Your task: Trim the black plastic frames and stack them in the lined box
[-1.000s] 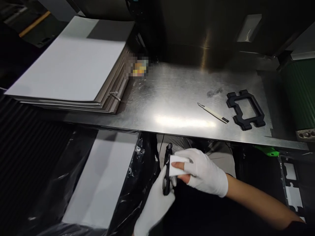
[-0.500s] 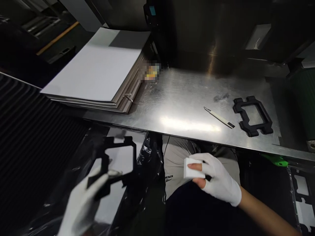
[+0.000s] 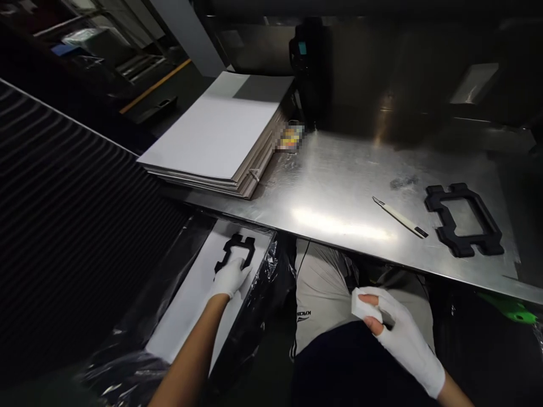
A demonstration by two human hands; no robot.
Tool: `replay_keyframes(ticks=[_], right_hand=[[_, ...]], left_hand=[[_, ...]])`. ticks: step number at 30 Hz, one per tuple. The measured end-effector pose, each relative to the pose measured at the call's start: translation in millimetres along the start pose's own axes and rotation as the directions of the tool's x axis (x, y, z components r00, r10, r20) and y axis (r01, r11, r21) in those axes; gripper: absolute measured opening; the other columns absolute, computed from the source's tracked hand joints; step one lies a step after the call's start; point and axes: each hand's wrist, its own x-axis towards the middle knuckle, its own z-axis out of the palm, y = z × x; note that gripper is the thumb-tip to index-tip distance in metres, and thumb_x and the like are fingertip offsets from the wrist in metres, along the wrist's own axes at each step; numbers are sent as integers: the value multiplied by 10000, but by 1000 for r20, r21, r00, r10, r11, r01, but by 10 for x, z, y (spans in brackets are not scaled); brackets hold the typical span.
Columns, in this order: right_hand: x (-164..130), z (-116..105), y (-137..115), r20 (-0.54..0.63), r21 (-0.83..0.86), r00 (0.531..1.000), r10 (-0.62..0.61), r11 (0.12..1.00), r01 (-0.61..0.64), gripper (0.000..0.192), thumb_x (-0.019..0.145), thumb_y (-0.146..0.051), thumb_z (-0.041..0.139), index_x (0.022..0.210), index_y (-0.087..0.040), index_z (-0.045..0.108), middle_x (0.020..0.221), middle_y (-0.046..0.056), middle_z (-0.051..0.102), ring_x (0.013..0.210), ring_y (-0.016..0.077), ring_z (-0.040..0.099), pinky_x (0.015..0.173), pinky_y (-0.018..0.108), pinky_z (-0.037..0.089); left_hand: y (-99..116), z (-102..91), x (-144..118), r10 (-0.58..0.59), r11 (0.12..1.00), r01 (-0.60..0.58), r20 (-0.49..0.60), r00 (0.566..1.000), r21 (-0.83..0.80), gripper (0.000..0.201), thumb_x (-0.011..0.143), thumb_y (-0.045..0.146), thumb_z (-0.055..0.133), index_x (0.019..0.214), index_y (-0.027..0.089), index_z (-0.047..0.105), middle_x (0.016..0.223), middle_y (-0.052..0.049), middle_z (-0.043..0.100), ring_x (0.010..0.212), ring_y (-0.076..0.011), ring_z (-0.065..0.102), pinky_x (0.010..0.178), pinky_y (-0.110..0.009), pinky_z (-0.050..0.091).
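My left hand [image 3: 230,276], in a white fingertip-less glove, is down at the left with its fingers closed over the near side of a black notched frame [image 3: 234,243]. That frame is at the white sheet [image 3: 180,319] inside a black plastic-lined container; whether it lies flat on it I cannot tell. Over my lap, my right hand [image 3: 396,319], gloved with bare thumb and fingertip showing, pinches a small white block [image 3: 360,305]. A second black frame [image 3: 464,220] lies on the metal table, to the right of a pale craft knife [image 3: 401,217].
A thick stack of white boards [image 3: 220,130] rests at the left of the metal table [image 3: 322,186]. Black ribbed material [image 3: 76,226] fills the left side. Crumpled black plastic [image 3: 271,260] edges the container. Under the table's right edge is a green object [image 3: 511,310].
My left hand has carried the black frame away from me, down to the white sheet. My right hand still holds the white block. The camera view has shifted, moving the table scene rightward.
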Motion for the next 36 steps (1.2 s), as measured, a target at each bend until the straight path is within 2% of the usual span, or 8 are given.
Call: replay_keyframes(ticks=[6,11,15,20,23,27,33,36], right_hand=[[-190,-107,145,-7,29,983,183,983,-183,453,972,-575,739,1309,-279,802,1416,112,766,1324,331,733,1116,410,630],[78,-202,-206,-67,-65,973,219,973,-223,401,959,-612,714,1164,-269,683,1281,87,793,1128,297,771,959,392,654],[941,-111,-585,-51,-288,998,-29,958,13,166,995,-382,677,1090,-251,636,1168,87,762,1061,275,713,940,405,593],[2334,238,-1075,115,-511,968,-222,822,250,171,960,-255,782,1099,-186,711,1381,152,715,1296,331,641,1109,486,518],[2657,368,-1365,172,-460,937,-303,816,349,322,964,-300,816,1258,-202,730,1614,146,577,1451,323,557,1200,494,469],[2174,362,-1397,137,-229,928,-346,901,369,333,1027,-250,708,1360,-246,709,1436,79,711,1320,242,657,1164,422,504],[718,-48,-552,156,-57,986,-61,996,71,208,1035,-252,626,1142,-251,804,1115,29,825,1050,223,771,952,358,591],[333,-509,-226,-84,-119,996,22,992,-32,242,1082,-324,569,1089,-264,803,1043,27,823,979,218,781,884,347,608]], left_hand=[[-97,-347,501,-72,987,72,-4,997,140,281,1026,422,732,1115,157,722,1143,-81,736,1088,-269,699,1023,-501,567],[-28,-585,572,-75,993,88,-153,985,81,328,978,350,765,1226,141,717,1296,-136,728,1196,-316,690,1063,-529,550],[215,-623,91,-12,997,-15,-337,941,-78,394,978,327,669,1294,96,714,1341,-226,740,1208,-366,711,1039,-486,560],[742,-626,-974,99,947,-247,-543,834,-206,334,1061,429,533,1193,230,767,1219,-74,809,1059,-265,758,958,-387,591],[1242,-708,-1361,321,789,-584,-683,656,-190,238,1059,377,603,1138,231,773,1127,-65,807,1051,-249,756,985,-367,592],[2025,-940,-1188,567,677,-732,-688,453,75,279,1085,338,565,1266,195,723,1266,-127,767,1208,-287,716,1102,-410,549],[2873,-1329,-229,636,771,-493,-459,620,403,307,1069,265,488,1175,155,754,1285,-179,755,1139,-367,684,904,-454,539],[3076,-1574,107,613,787,-445,-463,641,426,390,1078,193,382,1098,84,756,1175,-197,750,1113,-378,659,910,-492,513]])
